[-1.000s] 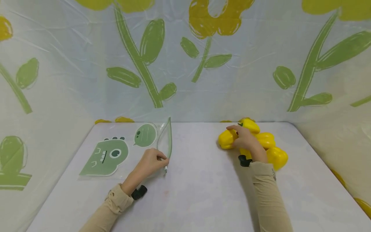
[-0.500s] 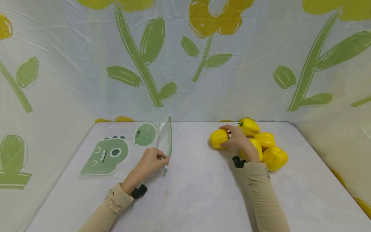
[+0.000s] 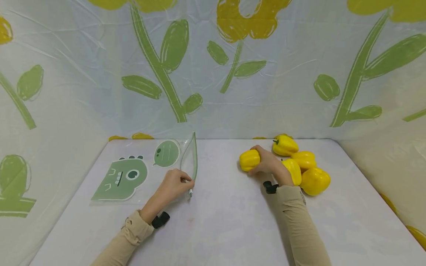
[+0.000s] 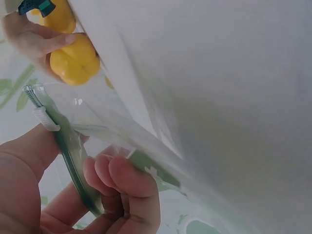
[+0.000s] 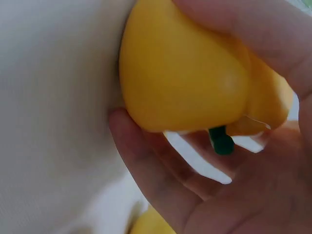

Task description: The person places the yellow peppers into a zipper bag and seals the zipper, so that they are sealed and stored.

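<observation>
My left hand [image 3: 173, 183] pinches the open edge of a clear zip bag [image 3: 143, 201] printed with a green monster and a speech bubble. The bag lies flat on the left, its mouth facing right and held apart. In the left wrist view the green zip strip [image 4: 73, 168] with its white slider [image 4: 46, 119] runs between thumb and fingers. My right hand [image 3: 270, 165] grips a yellow bell pepper [image 3: 249, 160] between thumb and fingers. In the right wrist view the pepper's green stem [image 5: 222, 141] points toward the palm.
Several more yellow peppers stand right of the right hand: one at the back [image 3: 285, 145], one in the middle [image 3: 305, 160], one at the front [image 3: 315, 181]. A white table [image 3: 219, 221] lies below, with a flower-printed curtain [image 3: 283, 88] behind it.
My right hand has moved left with the yellow pepper, away from the other peppers, and now wraps it more closely. The left hand keeps its hold on the bag edge.
</observation>
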A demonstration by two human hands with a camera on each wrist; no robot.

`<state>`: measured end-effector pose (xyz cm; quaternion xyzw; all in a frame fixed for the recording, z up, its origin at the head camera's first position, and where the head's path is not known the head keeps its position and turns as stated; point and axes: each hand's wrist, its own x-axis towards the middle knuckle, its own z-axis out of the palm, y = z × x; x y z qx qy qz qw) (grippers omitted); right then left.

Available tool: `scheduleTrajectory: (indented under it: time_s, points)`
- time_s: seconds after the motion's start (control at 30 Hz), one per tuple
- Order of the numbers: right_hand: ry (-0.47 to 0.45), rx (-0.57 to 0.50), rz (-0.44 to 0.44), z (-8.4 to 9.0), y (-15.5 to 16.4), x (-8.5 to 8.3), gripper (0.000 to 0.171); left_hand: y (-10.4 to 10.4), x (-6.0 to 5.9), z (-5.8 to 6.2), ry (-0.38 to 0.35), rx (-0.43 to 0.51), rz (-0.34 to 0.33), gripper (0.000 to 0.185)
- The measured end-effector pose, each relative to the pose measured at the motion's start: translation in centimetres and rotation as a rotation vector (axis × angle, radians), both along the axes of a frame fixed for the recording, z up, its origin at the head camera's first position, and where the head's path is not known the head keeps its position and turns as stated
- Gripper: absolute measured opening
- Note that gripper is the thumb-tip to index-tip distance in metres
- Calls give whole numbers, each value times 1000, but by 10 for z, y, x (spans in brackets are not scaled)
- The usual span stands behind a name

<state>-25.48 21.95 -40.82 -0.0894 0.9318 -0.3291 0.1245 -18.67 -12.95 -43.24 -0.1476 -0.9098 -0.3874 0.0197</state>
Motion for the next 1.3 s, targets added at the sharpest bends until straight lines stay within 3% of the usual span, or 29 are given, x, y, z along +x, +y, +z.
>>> scheduleTrajectory:
  time_s: [0.23,0.57,0.7,0.9,1.07,1.3]
  points:
    - [18,-65,-83,1,-6,-4,86,0,-1,-2,16,-5,2,9]
    - [127,-259,-102,46,-49,-15,84,0,-1,-1,-18,1,7,9]
    - [189,-373,-72,50,-75,-19,83,1,0,0,-23,8,4,8]
    - [236,-536,35,36,-119,-22,79,1,-1,1,-31,10,6,7]
    - [111,-610,125,12,-146,-24,78,0,-2,0,-17,16,-11,7]
    - [-7,-471,193,-24,-161,-28,73,-1,-2,0,-4,28,0,6]
